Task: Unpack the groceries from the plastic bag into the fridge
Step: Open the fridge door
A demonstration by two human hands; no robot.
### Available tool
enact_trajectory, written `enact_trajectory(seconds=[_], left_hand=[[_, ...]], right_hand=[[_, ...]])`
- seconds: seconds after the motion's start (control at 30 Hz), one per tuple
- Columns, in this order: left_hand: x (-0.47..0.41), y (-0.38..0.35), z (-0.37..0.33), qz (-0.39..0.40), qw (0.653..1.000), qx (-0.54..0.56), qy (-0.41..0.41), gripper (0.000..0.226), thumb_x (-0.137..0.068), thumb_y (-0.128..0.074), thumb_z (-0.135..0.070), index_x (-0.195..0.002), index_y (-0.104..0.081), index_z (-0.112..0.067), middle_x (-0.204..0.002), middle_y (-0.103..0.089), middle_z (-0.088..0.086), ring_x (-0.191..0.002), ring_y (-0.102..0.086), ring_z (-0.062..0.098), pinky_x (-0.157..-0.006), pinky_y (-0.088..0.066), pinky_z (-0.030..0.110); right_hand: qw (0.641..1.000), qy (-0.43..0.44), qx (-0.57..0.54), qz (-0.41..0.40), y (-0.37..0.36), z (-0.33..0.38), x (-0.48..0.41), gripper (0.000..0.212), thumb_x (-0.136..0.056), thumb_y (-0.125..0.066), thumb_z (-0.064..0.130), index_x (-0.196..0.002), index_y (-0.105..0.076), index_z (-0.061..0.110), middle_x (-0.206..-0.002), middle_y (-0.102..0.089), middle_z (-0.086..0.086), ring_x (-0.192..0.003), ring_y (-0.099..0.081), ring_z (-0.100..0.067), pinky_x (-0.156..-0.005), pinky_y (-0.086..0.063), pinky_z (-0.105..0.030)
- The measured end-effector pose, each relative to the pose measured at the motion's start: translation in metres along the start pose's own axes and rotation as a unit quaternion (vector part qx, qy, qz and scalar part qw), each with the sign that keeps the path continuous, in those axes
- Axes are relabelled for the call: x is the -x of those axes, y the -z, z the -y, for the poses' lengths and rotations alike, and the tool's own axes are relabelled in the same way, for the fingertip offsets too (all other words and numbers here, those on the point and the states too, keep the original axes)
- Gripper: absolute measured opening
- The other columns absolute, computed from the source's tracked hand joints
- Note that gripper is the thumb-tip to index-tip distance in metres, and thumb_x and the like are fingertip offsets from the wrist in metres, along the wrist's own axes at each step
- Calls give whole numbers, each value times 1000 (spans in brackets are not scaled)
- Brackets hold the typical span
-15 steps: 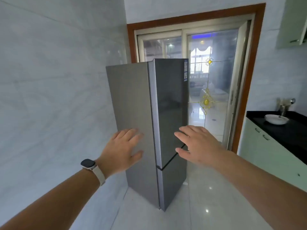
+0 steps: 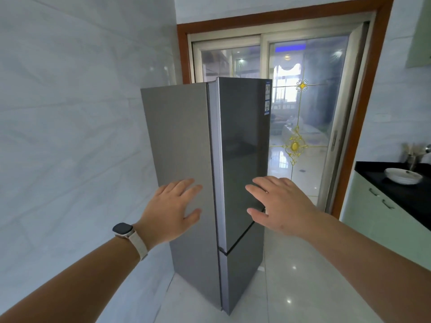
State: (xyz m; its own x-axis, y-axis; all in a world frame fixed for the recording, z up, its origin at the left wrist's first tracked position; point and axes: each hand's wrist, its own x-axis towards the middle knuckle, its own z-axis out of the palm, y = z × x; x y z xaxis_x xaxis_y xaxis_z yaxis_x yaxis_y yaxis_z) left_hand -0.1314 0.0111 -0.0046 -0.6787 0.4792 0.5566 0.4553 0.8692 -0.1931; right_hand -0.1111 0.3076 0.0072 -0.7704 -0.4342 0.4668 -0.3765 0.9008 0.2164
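A tall grey two-door fridge (image 2: 186,136) stands against the left wall, seen from its corner, with both dark doors (image 2: 242,141) closed. My left hand (image 2: 170,208), a watch on its wrist, is stretched out with straight fingers in front of the fridge's grey side panel. My right hand (image 2: 279,206) is spread open in front of the upper door, near the seam between the doors. Neither hand holds anything. No plastic bag or groceries are in view.
A glass sliding door in a brown frame (image 2: 345,136) is behind the fridge. At the right runs a black counter (image 2: 396,183) with a white bowl (image 2: 403,176) over pale green cabinets (image 2: 373,217). White tiled wall on the left, glossy floor below.
Both hands sit slightly lower and nearer the fridge in the view. The fridge doors stay closed.
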Motion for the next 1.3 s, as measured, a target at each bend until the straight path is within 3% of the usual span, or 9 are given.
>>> enact_trajectory(seconds=[0.33,0.5,0.63,0.87,1.03,1.3], left_hand=[[-54,-92,120,-44,997,24,-56,53,-85,-49,-47,-125,-62,-14,-124,-65,14,-110,-64,35,-95,-51,46],[-88,-124,191,-48,994,38,-87,56,-86,-47,-48,-132,-61,-17,-139,-59,10,-126,-57,32,-105,-44,47],[-113,-155,228,-57,990,50,-122,54,-88,-55,-45,-135,-59,-19,-146,-53,10,-135,-49,30,-111,-38,47],[-148,-196,244,-92,980,102,-141,51,-91,-52,-44,-132,-62,-17,-144,-55,11,-134,-50,31,-110,-39,48],[-178,-209,244,-102,978,118,-139,51,-90,-52,-44,-133,-61,-17,-144,-55,10,-135,-49,31,-110,-40,49],[-250,-216,246,-151,971,119,-140,51,-88,-59,-38,-134,-60,-15,-147,-52,10,-139,-44,31,-110,-39,48]], right_hand=[[995,-38,72,50,-57,25,-105,57,-89,-42,58,-132,-56,23,-133,-58,-1,-120,-55,-22,-99,-44,-39],[992,-60,101,41,-82,44,-172,56,-86,-40,57,-123,-63,22,-121,-64,-2,-110,-61,-24,-94,-49,-41],[990,-82,107,42,-103,65,-211,57,-86,-40,56,-124,-62,21,-122,-65,-5,-111,-62,-26,-92,-50,-43],[982,-91,153,68,-120,67,-248,55,-86,-48,54,-126,-61,19,-124,-64,-8,-115,-60,-28,-97,-48,-45],[978,-79,179,70,-124,47,-272,58,-88,-39,52,-128,-60,16,-127,-62,-12,-118,-58,-31,-101,-44,-48],[977,-41,206,43,-139,4,-323,52,-85,-52,48,-126,-59,16,-126,-60,-12,-119,-54,-31,-104,-39,-47]])
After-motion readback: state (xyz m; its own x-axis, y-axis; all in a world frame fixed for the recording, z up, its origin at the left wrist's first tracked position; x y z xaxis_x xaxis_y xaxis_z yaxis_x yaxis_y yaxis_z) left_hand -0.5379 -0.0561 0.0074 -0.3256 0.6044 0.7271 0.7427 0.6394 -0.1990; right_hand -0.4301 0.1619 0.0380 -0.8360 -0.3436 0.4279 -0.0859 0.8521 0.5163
